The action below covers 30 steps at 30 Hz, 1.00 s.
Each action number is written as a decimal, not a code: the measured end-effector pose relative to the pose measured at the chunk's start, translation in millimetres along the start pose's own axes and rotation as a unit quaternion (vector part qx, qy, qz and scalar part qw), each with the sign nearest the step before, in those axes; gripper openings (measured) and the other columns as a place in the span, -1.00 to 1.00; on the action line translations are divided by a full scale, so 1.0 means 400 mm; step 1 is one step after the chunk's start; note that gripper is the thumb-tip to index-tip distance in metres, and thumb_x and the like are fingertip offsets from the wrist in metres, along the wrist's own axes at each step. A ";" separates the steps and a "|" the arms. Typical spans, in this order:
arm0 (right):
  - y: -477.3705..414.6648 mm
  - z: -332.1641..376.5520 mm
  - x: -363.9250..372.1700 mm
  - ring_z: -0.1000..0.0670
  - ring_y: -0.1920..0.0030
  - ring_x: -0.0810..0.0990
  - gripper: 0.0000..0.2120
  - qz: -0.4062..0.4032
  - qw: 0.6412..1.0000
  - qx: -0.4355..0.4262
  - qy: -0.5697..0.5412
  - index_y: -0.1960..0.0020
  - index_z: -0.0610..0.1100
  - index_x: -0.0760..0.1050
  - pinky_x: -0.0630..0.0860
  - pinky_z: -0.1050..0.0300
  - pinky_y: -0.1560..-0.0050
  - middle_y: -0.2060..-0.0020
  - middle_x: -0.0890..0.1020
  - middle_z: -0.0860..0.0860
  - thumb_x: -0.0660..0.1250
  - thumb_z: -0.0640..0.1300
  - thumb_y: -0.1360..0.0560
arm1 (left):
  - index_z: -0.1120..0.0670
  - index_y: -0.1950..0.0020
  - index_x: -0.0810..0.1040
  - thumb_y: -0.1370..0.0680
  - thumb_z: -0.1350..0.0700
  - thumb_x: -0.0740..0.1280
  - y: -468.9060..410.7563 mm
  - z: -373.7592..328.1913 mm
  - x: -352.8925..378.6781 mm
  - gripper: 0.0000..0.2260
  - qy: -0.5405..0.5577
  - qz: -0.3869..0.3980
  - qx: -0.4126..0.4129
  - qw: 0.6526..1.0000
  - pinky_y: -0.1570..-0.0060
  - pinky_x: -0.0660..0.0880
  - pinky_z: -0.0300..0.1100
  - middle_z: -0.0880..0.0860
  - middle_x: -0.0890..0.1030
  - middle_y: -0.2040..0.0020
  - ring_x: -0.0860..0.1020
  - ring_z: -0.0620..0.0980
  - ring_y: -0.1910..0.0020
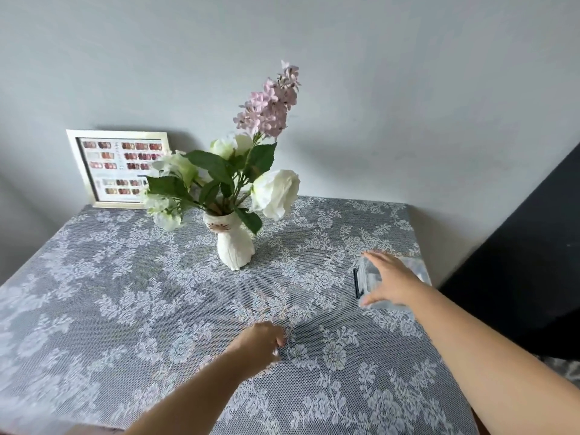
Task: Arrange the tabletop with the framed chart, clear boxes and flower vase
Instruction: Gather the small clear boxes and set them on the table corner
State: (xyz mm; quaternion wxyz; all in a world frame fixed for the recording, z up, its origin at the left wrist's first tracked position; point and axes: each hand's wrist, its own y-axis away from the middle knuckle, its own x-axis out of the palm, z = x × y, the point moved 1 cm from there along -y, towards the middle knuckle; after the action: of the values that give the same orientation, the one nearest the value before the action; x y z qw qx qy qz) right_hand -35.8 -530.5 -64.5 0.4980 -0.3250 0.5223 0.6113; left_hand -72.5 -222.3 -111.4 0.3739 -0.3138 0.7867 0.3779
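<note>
A white cat-shaped vase (pixel 234 246) with white and pink flowers (pixel 266 111) stands upright near the middle back of the table. The white-framed chart (pixel 117 167) leans against the wall at the back left, partly hidden by the flowers. A clear box (pixel 364 277) sits by the table's right edge. My right hand (pixel 389 281) lies over it with fingers spread across its top; the grip is blurred. My left hand (pixel 260 343) rests on the cloth at the front centre, fingers curled, holding nothing that I can see.
A grey lace cloth (pixel 125 309) covers the table. A pale wall (pixel 408 89) stands right behind it. A dark panel (pixel 533 246) rises beyond the right edge.
</note>
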 end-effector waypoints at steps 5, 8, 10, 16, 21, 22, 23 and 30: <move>0.000 0.000 0.000 -0.06 -0.50 0.00 0.16 0.006 1.000 0.001 -0.012 -0.51 0.00 -0.10 0.02 -0.11 -0.47 -0.52 0.00 0.03 0.53 0.19 -0.14 | -0.01 -0.06 0.50 -0.47 0.11 0.36 0.000 -0.001 -0.004 -0.82 -0.028 0.002 0.015 0.999 -0.10 0.47 -0.26 -0.07 0.56 -0.06 0.51 -0.17 0.00; 0.002 0.002 0.000 -0.04 -0.50 0.00 0.15 0.003 1.000 -0.003 -0.026 -0.51 -0.01 -0.09 0.04 -0.11 -0.47 -0.52 0.01 0.05 0.54 0.16 -0.16 | 0.00 0.03 0.52 -0.49 0.10 0.34 -0.001 0.009 -0.004 -0.92 -0.033 0.014 0.019 0.999 -0.05 0.45 -0.30 -0.09 0.55 -0.03 0.51 -0.18 0.02; 0.003 0.003 0.000 -0.04 -0.50 -0.01 0.14 0.002 1.000 -0.003 -0.025 -0.51 0.00 -0.09 0.04 -0.10 -0.47 -0.52 0.01 0.05 0.54 0.15 -0.16 | 0.02 0.05 0.54 -0.50 0.08 0.33 -0.002 0.014 -0.011 -0.94 -0.039 0.023 0.031 0.998 -0.04 0.43 -0.29 -0.07 0.55 -0.04 0.47 -0.19 0.03; 0.011 0.002 -0.001 -0.01 -0.51 -0.06 0.16 0.001 1.000 -0.005 -0.019 -0.51 0.02 -0.11 0.00 -0.09 -0.48 -0.53 -0.02 0.05 0.51 0.22 -0.14 | 0.06 0.08 0.59 -0.47 0.09 0.36 -0.045 -0.015 -0.108 -0.92 -0.018 0.014 0.065 0.998 0.09 0.42 -0.36 -0.04 0.55 0.03 0.45 -0.20 0.10; 0.048 -0.040 -0.024 -0.03 -0.50 -0.02 0.17 -0.003 0.996 0.021 -0.083 -0.51 0.03 -0.07 0.01 -0.13 -0.48 -0.52 0.01 0.05 0.44 0.35 -0.08 | 0.09 0.06 0.60 -0.49 0.11 0.35 -0.153 -0.132 -0.205 -0.91 -0.006 0.002 0.119 0.993 -0.03 0.46 -0.24 0.02 0.63 0.03 0.53 -0.16 0.12; 0.054 -0.055 -0.029 -0.04 -0.50 -0.01 0.09 -0.013 0.996 0.023 -0.086 -0.51 0.01 -0.04 0.01 -0.11 -0.48 -0.52 0.02 0.03 0.45 0.29 -0.18 | 0.10 0.05 0.60 -0.50 0.12 0.34 -0.175 -0.160 -0.222 -0.91 -0.003 -0.005 0.131 0.991 -0.02 0.48 -0.24 0.04 0.64 0.02 0.54 -0.15 0.13; 0.062 -0.075 -0.033 -0.05 -0.50 -0.01 -0.01 -0.029 0.995 0.029 -0.089 -0.51 0.00 -0.02 0.00 -0.09 -0.48 -0.52 0.02 0.00 0.44 0.23 -0.27 | 0.11 0.05 0.60 -0.50 0.14 0.33 -0.198 -0.195 -0.238 -0.91 0.001 -0.012 0.143 0.990 -0.02 0.50 -0.24 0.04 0.65 0.03 0.55 -0.14 0.13; 0.101 -0.176 -0.018 -0.13 -0.49 0.08 -0.01 -0.023 0.986 0.106 -0.124 -0.51 -0.07 -0.08 0.12 -0.06 -0.45 -0.51 0.06 -0.12 0.46 0.13 -0.31 | 0.12 0.07 0.57 -0.52 0.19 0.31 -0.339 -0.397 -0.264 -0.94 0.064 -0.042 0.159 0.984 0.16 0.50 -0.36 -0.04 0.59 0.19 0.55 -0.18 0.23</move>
State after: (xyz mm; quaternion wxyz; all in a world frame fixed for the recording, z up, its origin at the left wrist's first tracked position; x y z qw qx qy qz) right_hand -80.6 -598.5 -62.3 0.6048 -0.2039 0.5104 0.5763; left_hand 32.3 -401.9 -4.2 0.3835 -0.3067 0.8451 0.2113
